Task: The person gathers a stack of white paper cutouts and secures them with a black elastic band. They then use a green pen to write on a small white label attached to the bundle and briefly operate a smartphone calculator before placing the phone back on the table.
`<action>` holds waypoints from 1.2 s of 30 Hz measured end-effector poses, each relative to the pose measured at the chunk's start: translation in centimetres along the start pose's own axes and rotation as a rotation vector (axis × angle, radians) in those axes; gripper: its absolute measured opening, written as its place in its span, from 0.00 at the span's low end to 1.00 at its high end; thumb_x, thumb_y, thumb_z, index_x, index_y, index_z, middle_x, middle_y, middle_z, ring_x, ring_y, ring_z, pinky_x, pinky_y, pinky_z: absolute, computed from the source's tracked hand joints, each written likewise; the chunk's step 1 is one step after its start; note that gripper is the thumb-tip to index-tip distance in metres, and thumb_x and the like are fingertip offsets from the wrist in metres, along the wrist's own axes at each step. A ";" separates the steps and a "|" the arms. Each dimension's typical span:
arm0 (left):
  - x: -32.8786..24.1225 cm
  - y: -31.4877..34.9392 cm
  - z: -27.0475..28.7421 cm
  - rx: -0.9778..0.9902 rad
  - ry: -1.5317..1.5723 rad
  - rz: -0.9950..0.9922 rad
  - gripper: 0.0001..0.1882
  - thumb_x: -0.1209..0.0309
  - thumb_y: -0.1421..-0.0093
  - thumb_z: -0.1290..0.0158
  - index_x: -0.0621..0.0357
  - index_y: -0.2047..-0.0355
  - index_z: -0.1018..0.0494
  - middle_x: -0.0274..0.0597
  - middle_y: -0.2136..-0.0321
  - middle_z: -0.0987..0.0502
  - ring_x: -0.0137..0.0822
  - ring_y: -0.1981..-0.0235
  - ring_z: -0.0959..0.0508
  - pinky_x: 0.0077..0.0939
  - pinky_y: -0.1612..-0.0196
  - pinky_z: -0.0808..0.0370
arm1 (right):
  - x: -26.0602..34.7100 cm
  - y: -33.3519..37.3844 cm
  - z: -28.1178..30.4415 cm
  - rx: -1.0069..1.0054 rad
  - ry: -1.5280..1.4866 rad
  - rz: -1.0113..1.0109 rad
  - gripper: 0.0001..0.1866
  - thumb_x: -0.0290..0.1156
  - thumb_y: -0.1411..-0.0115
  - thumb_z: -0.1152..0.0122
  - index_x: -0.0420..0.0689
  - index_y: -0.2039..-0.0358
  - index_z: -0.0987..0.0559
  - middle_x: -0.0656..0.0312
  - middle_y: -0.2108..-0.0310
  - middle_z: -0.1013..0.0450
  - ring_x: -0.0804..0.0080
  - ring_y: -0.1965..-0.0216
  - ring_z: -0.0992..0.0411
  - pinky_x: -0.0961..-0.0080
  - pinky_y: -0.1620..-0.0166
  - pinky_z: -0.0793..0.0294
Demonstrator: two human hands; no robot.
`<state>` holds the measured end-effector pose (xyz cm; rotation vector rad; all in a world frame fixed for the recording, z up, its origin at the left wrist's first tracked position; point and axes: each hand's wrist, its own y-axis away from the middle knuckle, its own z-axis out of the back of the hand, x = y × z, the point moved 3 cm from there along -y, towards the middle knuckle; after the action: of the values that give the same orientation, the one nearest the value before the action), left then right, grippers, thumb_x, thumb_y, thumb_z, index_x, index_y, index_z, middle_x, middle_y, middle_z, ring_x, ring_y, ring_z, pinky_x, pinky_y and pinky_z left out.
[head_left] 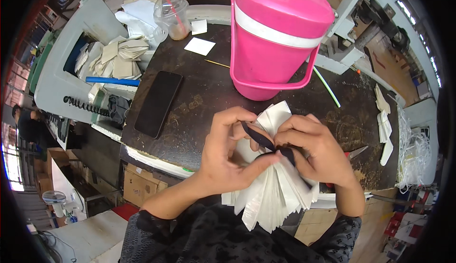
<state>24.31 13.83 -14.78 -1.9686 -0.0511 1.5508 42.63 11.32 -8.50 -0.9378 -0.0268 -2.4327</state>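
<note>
A thick bundle of white, paper-like strips (273, 199) is fanned out at its lower end, in front of my body at the table's near edge. A black band (259, 136) runs across its narrow middle, with part of it stretched up in a loop. My left hand (223, 151) is curled at the bundle's left side, its fingers in the band and its thumb against the strips. From the right, my right hand (317, 150) pinches the band close to the middle. The band's far side is hidden behind fingers and strips.
On the dark table (199, 108) stand a pink lidded bucket (273, 59), a black phone (158, 104) and a plastic cup (173, 18) with a straw. Scissors (356, 152) lie to the right, beside folded white strips (384, 130). A grey bin (52, 80) holds more pieces.
</note>
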 end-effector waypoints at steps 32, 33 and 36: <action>-3.8 -1.7 1.2 0.300 -0.315 0.315 0.20 0.86 0.43 0.40 0.56 0.61 0.39 0.39 0.71 0.22 0.24 0.74 0.30 0.19 0.67 0.33 | -0.5 0.0 -0.3 -0.073 0.104 0.141 0.07 0.29 0.46 0.29 0.45 0.68 0.18 0.65 0.61 0.24 0.64 0.60 0.24 0.66 0.50 0.32; -3.5 -1.5 1.2 0.303 -0.309 0.318 0.21 0.87 0.42 0.41 0.55 0.62 0.42 0.39 0.71 0.23 0.24 0.73 0.31 0.20 0.68 0.34 | -0.4 0.0 -0.2 -0.081 0.124 0.152 0.07 0.29 0.46 0.29 0.45 0.67 0.18 0.64 0.62 0.25 0.63 0.60 0.25 0.65 0.49 0.32; -2.7 -0.8 1.3 0.219 -0.260 0.205 0.18 0.86 0.41 0.43 0.58 0.63 0.42 0.44 0.73 0.25 0.32 0.78 0.30 0.26 0.71 0.33 | -0.4 -0.3 -0.5 -0.060 0.083 0.109 0.06 0.27 0.45 0.30 0.44 0.67 0.18 0.63 0.62 0.25 0.61 0.60 0.25 0.64 0.48 0.31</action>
<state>22.56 13.99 -12.19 -1.6348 0.2116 1.8525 42.41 11.69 -9.02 -0.8407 0.1250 -2.3803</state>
